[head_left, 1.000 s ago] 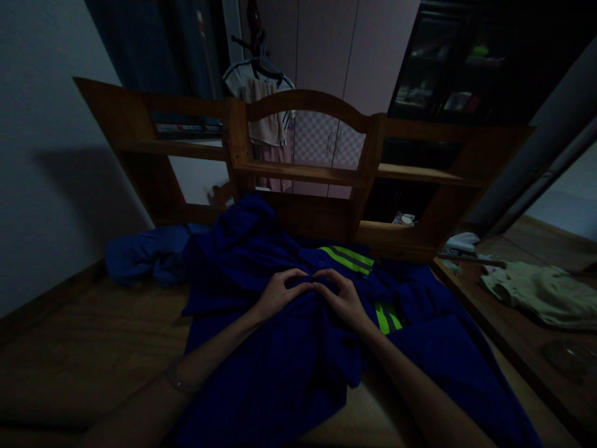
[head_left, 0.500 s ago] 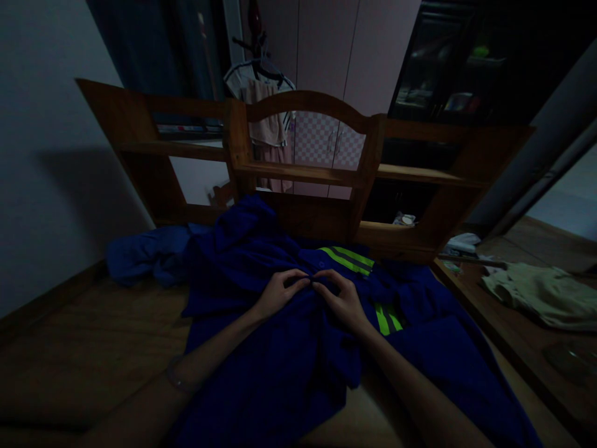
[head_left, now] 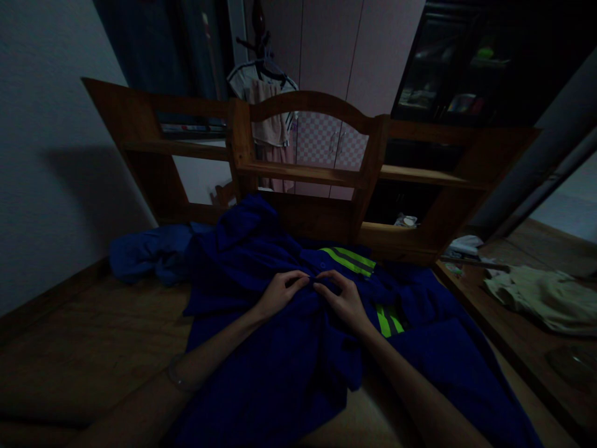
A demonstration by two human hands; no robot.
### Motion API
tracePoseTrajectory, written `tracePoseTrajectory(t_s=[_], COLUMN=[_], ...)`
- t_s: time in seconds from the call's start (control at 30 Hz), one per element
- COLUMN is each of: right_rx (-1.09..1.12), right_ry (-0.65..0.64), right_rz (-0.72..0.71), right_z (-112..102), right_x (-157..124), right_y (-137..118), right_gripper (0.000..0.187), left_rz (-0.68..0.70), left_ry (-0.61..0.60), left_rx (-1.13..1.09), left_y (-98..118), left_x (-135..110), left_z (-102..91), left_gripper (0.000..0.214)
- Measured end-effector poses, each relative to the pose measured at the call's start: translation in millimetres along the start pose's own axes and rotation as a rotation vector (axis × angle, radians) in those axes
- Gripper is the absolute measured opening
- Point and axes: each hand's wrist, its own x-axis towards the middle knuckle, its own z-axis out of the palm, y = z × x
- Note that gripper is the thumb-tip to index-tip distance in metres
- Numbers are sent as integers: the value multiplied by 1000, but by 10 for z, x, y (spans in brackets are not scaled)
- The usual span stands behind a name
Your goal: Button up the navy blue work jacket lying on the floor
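A dark blue work jacket (head_left: 261, 379) with yellow-green and grey reflective bands (head_left: 349, 260) lies spread and rumpled before me. Near its middle, my left hand (head_left: 281, 292) pinches the cloth between thumb and fingers. Just to the right, my right hand (head_left: 342, 298) pinches the same fold, its fingertips almost meeting those of the left. Whatever small part of the garment sits between the fingertips is too dark to make out. A bracelet (head_left: 176, 376) circles my left wrist.
Behind the jacket stands a wooden headboard with shelves (head_left: 303, 174). A lighter blue bundled cloth (head_left: 149, 254) lies at the left by the wall. On the right, a pale garment (head_left: 545, 298) rests on a wooden surface. Clothes hang on a coat stand (head_left: 261, 46) beyond.
The view has shifted very slightly. Both hands keep their pinch on the jacket at nearly the same spot.
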Motion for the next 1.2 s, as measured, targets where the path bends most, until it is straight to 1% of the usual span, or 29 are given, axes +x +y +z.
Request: tracePoseTrajectory(t_s=[0.5,0.7,0.8,1.0,1.1,1.2], right_rx=[-87,-111,-85,-74,-95,-120], right_ry=[-6,-27,-38,-45,-5,122], right_rz=[-25,-2,-12,-43,-41,-24], right_z=[2,-10,-21,-6,-26,-124], right_x=[-23,-8,9,6,9,42], right_y=[13,49,59,23,-6,-2], right_gripper=[18,18,18,19,18,18], left_rz=[29,77,86,52,59,74], left_ry=[31,110,108,92,99,182], left_rx=[52,136,151,167,188,247], left_y=[-8,65,101,137,165,190], left_x=[-12,-59,-70,-80,-80,-69], left_z=[16,64,78,79,63,24], left_gripper=[26,23,23,25,23,23])
